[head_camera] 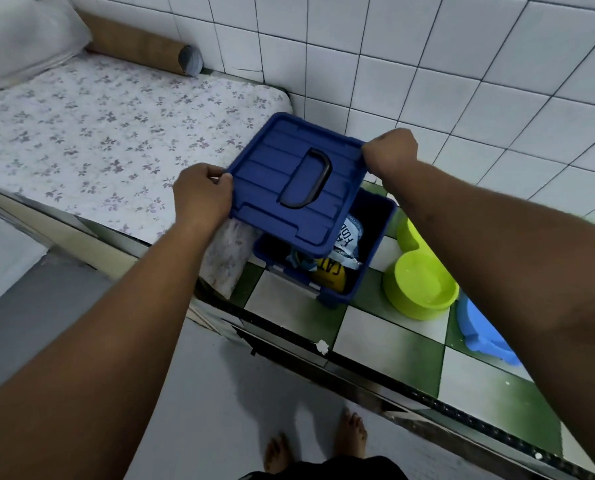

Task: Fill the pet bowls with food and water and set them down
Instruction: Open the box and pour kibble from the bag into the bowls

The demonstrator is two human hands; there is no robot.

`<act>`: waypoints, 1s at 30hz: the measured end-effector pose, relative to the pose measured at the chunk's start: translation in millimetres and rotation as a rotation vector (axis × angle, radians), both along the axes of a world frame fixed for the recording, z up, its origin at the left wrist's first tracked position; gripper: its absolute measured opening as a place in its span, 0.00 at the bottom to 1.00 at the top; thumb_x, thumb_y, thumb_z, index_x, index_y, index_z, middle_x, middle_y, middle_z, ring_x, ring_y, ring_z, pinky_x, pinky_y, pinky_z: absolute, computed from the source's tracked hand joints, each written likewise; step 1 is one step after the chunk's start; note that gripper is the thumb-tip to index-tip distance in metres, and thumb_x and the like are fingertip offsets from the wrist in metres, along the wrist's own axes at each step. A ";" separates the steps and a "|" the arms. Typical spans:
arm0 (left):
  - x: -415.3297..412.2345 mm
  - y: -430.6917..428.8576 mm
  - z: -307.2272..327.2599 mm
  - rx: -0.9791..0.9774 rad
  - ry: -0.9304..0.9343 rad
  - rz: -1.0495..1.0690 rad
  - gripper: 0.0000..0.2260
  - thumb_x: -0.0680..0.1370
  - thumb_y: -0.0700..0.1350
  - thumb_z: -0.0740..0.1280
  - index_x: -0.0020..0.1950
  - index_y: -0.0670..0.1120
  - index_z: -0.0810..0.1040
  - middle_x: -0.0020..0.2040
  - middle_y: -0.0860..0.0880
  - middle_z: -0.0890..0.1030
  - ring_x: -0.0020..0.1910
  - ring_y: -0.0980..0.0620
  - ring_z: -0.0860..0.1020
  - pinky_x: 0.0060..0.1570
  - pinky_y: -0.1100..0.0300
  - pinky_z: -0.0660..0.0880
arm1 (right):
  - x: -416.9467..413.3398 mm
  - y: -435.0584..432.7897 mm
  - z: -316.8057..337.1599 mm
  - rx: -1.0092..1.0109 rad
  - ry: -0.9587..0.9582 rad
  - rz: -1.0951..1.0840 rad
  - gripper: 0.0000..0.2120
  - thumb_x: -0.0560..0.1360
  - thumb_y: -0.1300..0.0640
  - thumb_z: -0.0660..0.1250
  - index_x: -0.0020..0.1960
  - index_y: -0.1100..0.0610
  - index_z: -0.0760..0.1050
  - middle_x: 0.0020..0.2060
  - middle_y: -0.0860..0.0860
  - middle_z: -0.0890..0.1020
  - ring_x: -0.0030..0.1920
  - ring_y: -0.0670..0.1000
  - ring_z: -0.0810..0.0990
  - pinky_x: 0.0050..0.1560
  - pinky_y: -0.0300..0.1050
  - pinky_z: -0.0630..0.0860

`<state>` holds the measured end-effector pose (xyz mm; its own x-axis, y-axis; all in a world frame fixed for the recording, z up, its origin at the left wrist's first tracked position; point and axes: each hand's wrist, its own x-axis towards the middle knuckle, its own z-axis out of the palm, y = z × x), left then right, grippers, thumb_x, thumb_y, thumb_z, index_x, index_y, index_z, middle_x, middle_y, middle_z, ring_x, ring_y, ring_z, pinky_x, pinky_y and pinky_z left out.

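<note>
A dark blue box lid (271, 188) with a black handle hangs tilted above an open blue storage box (368, 251). My left hand (200, 197) grips the lid's left edge. My right hand (389, 155) grips its far right corner. Inside the box lie pet food bags (341, 258), one yellow, one pale blue. To the right, a lime green double pet bowl (419, 289) sits on the green and white tiled ledge; its near cup holds a little water. The far cup is partly hidden by my right arm.
A light blue plastic item (483, 327) lies right of the bowl, half behind my arm. A floral mattress (116, 126) with a pillow and a brown bolster fills the left. White tiled wall behind. My bare feet stand on grey floor below the ledge.
</note>
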<state>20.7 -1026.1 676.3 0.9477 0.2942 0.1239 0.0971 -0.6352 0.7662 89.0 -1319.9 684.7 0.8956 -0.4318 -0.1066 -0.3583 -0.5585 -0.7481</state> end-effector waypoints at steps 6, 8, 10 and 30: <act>9.1 45.3 19.6 -0.026 -0.046 0.096 0.08 0.80 0.44 0.68 0.53 0.43 0.86 0.49 0.46 0.85 0.45 0.49 0.82 0.52 0.52 0.82 | 19.2 47.0 7.1 0.150 -0.025 0.063 0.07 0.74 0.58 0.64 0.37 0.53 0.73 0.37 0.51 0.75 0.42 0.51 0.75 0.36 0.40 0.73; 12.0 60.5 23.2 -0.005 -0.044 0.121 0.09 0.80 0.44 0.68 0.54 0.43 0.86 0.49 0.46 0.85 0.47 0.49 0.82 0.54 0.52 0.81 | 23.7 63.5 6.2 0.189 -0.041 0.097 0.07 0.72 0.59 0.66 0.48 0.59 0.81 0.42 0.53 0.80 0.44 0.51 0.78 0.44 0.44 0.79; 15.6 76.9 26.8 0.025 -0.058 0.150 0.09 0.80 0.44 0.69 0.55 0.42 0.86 0.52 0.45 0.85 0.50 0.48 0.82 0.56 0.54 0.80 | 28.6 83.1 7.6 0.263 -0.082 0.108 0.13 0.70 0.64 0.70 0.54 0.67 0.81 0.47 0.57 0.84 0.47 0.52 0.83 0.52 0.50 0.83; 65.5 183.9 12.6 0.267 0.160 0.073 0.10 0.80 0.41 0.65 0.54 0.38 0.83 0.46 0.40 0.82 0.45 0.44 0.78 0.45 0.56 0.73 | 62.9 225.2 -4.9 0.154 -0.037 0.389 0.18 0.76 0.65 0.71 0.65 0.63 0.75 0.59 0.59 0.80 0.58 0.58 0.80 0.57 0.49 0.80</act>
<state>86.2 -842.2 688.8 0.9390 0.3391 0.0567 0.2557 -0.7990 0.5442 151.9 -1094.6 679.8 0.9933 -0.0426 -0.1076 -0.1139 -0.5277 -0.8418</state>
